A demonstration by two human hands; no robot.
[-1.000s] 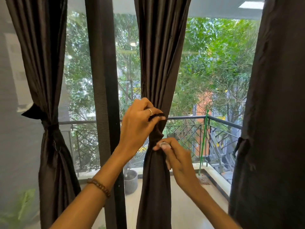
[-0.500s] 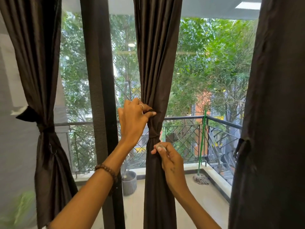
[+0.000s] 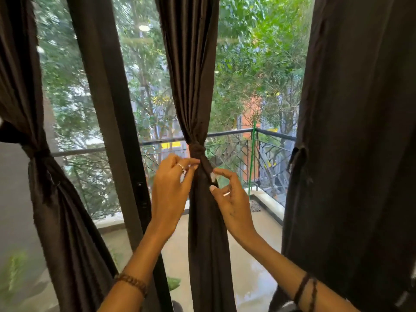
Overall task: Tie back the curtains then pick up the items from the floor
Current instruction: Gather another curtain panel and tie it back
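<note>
At a balcony window, a person's two hands worked at the middle curtain (image 3: 191, 86), a dark panel hanging between the glass panes and gathered into a narrow waist by a tie (image 3: 197, 149). The left hand (image 3: 171, 188) pinched fabric just below the tie; the right hand (image 3: 231, 199), fingers loosely curled, touched the bundle's right side, though whether it gripped cloth could not be told. The cloth looked soft, light and faintly slick, likely to slip unless held at the cinched waist. The left curtain (image 3: 45, 199) was already tied; the right curtain (image 3: 360, 154) hung loose. No floor items showed.
</note>
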